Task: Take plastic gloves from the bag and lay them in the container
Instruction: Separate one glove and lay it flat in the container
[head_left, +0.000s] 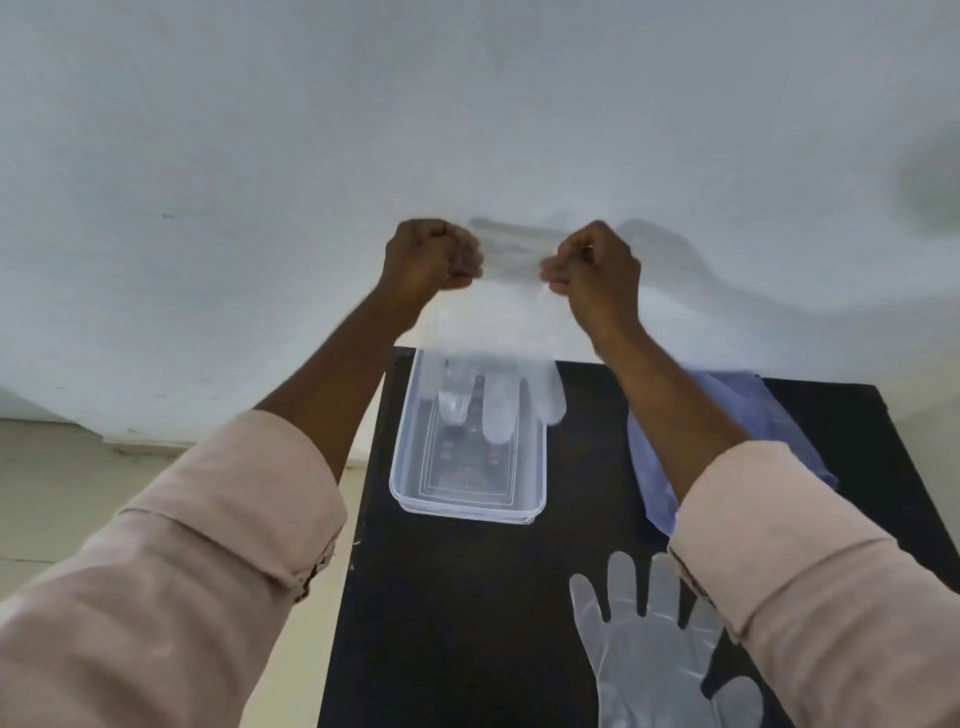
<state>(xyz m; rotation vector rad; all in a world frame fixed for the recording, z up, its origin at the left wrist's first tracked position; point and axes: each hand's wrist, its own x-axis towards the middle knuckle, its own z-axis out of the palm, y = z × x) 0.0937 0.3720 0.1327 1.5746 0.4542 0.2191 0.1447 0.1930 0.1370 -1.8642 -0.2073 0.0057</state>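
Note:
My left hand (434, 257) and my right hand (595, 270) are raised in front of the white wall, each pinching one corner of the cuff of a clear plastic glove (498, 395). The glove hangs down between them, its fingers dangling over the far end of a clear rectangular container (415, 499) on the black table. A second clear glove (649, 644) lies flat on the table near me, fingers pointing away. The bluish plastic bag (748, 410) lies right of the container, partly under my right forearm.
The black table (447, 597) is narrow; its left edge drops to a pale floor (78, 493). A white wall (467, 104) rises just behind the table's far edge.

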